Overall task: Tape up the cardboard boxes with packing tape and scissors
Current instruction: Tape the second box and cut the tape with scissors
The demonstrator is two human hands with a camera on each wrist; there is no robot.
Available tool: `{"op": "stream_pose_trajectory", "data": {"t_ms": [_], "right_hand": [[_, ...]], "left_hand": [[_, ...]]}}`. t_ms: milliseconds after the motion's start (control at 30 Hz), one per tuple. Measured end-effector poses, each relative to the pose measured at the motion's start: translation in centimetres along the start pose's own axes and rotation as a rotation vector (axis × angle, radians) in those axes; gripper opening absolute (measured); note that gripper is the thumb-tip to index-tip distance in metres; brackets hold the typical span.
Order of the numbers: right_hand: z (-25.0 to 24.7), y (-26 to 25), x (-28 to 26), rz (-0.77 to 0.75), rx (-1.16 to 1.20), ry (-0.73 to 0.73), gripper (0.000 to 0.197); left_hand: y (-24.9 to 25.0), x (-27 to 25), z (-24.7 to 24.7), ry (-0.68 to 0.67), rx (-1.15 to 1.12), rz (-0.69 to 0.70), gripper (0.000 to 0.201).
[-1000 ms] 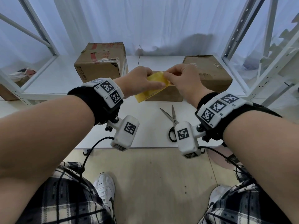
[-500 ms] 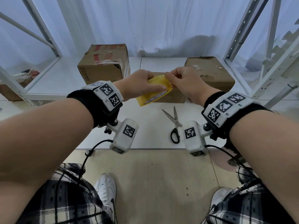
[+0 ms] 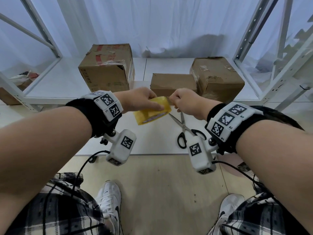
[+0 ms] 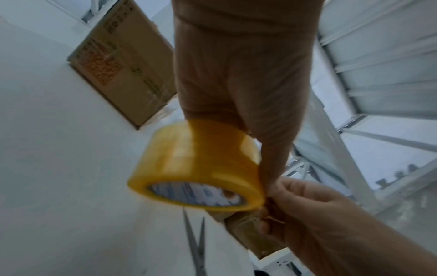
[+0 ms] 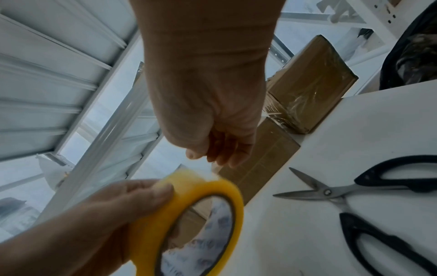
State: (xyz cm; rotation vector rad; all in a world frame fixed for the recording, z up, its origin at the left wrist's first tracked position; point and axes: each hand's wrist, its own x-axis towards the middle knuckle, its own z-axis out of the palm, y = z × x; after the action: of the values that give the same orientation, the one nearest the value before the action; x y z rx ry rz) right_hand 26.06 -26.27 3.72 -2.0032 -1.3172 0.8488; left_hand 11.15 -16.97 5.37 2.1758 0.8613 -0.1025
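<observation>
**Tape end being picked free above the bench**

White bench (image 3: pixel 84 85), curtain behind, three boxes (image 3: pixel 108 68) across mid-frame. Left hand (image 3: pixel 140 100) clamped round yellow tape roll (image 3: pixel 152 111), centre frame. Right hand (image 3: pixel 184 102) pinching at its edge. Light, stiff roll; sticky, floppy strip, probably. Scissors (image 5: pixel 350 192) fully shown only from right wrist; core label from the wrists.
</observation>
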Motion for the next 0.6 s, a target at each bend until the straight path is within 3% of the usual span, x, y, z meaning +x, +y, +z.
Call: {"op": "stream_pose_trajectory", "data": {"t_ms": [133, 300, 500, 600], "right_hand": [[0.9, -0.1, -0.3, 0.022, 0.044, -0.048, 0.032], [0.3, 0.2, -0.3, 0.046, 0.218, -0.050, 0.029], [-0.1, 0.5, 0.7, -0.042, 0.248, 0.131, 0.019], [-0.5, 0.4, 1.0, -0.038, 0.277, 0.177, 0.018]], "left_hand": [[-1.4, 0.2, 0.5, 0.029, 0.141, -0.070, 0.043], [-1.3, 0.2, 0.9, 0.055, 0.145, -0.046, 0.045], [-0.7, 0.2, 0.7, 0.079, -0.074, -0.045, 0.026], [-0.5, 0.2, 0.5, 0.059, -0.218, -0.051, 0.039]]}}
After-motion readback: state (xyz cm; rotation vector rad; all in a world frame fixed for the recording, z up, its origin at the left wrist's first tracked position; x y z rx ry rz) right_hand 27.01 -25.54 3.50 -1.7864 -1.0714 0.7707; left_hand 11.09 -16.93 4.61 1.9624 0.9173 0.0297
